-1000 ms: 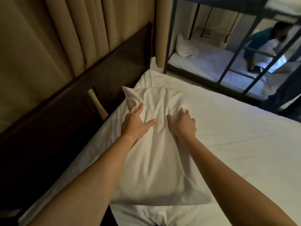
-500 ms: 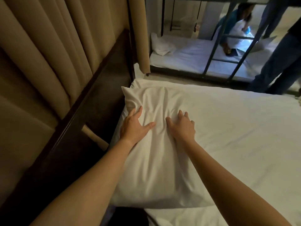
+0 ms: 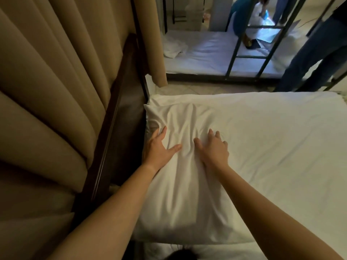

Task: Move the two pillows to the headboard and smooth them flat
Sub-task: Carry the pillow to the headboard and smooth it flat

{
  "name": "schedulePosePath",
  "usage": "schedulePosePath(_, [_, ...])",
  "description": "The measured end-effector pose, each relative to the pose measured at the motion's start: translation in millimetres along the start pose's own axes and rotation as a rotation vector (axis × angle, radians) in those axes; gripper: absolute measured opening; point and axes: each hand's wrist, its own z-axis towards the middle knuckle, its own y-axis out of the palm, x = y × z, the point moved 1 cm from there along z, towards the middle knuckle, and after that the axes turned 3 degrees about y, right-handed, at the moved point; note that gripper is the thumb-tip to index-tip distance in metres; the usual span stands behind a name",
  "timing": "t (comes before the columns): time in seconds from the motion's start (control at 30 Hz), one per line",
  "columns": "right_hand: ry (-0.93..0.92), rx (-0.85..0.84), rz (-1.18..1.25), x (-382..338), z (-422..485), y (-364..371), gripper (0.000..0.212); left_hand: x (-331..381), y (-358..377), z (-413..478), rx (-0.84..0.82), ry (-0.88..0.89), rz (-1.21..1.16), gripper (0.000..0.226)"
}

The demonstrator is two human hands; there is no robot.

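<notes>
A white pillow (image 3: 185, 188) lies lengthwise on the white bed (image 3: 281, 147), its left side against the dark wooden headboard (image 3: 120, 132). My left hand (image 3: 158, 149) rests flat on the pillow's upper left, fingers spread, near the headboard edge. My right hand (image 3: 213, 149) lies flat on the pillow's upper right, fingers apart. Creases run between the two hands. Part of another white pillow or fold (image 3: 187, 250) shows at the bottom edge, mostly hidden.
Beige curtains (image 3: 47, 91) hang behind the headboard on the left. Beyond the bed's far edge is a strip of floor, then a metal bunk frame (image 3: 232, 59) with a white mattress. People stand and bend near it at the top right (image 3: 315, 53).
The view has swung left and down, so the headboard looks steeper. Both hands stay pressed flat on the pillow, and the pillow now sits closer against the headboard.
</notes>
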Motion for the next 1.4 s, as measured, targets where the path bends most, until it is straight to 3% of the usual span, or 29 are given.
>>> schedulePosePath(0.27, [-0.048, 0.013, 0.014, 4, 50, -8, 0.081, 14, 17, 33, 0.042, -0.023, -0.018, 0.103])
schedulePosePath(0.63, [-0.237, -0.163, -0.011, 35, 137, -54, 0.081, 82, 68, 49, 0.175, -0.250, -0.010, 0.102])
schedulePosePath(0.9, [-0.335, -0.221, -0.042, 61, 199, -89, 0.083, 127, 107, 75, 0.253, -0.310, 0.007, 0.107])
schedulePosePath(1.4, [-0.254, -0.178, 0.053, 34, 225, -17, 0.081, 59, 92, 135, 0.181, -0.243, 0.035, 0.099])
